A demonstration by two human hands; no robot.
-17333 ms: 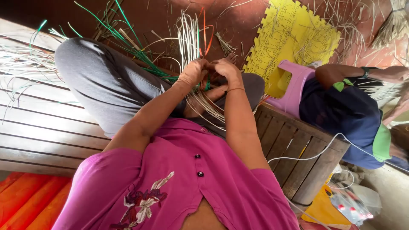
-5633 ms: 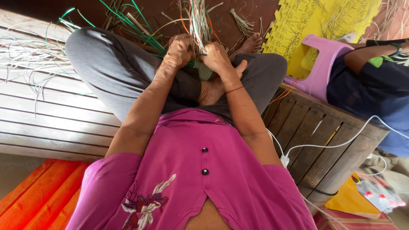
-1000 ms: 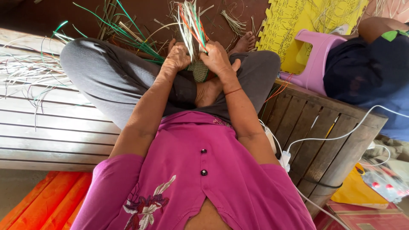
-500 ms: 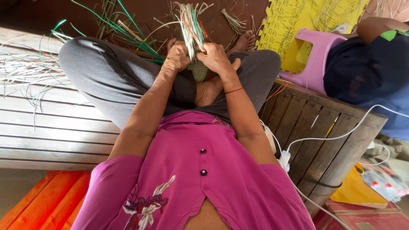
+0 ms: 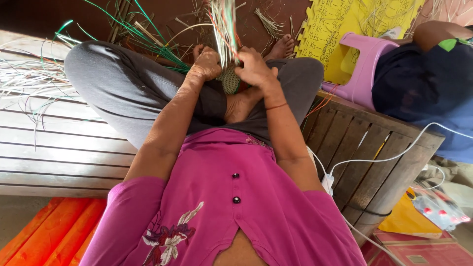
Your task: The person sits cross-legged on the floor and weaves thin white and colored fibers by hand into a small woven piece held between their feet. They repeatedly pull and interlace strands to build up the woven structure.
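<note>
Woven piece (image 5: 229, 80), small green base finished, over the crossed legs near the bench's (image 5: 74, 157) front edge; left hand (image 5: 206, 64) and right hand (image 5: 253, 69) clamped on upright unwoven strands (image 5: 224, 29); most weaving judged left.

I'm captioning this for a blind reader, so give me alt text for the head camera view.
Seen from above, a seated person's left hand and right hand grip a bundle of thin pale, green and red strips over a small woven piece in their lap. They sit cross-legged on a slatted wooden bench; another person sits on a pink stool to the right.
</note>
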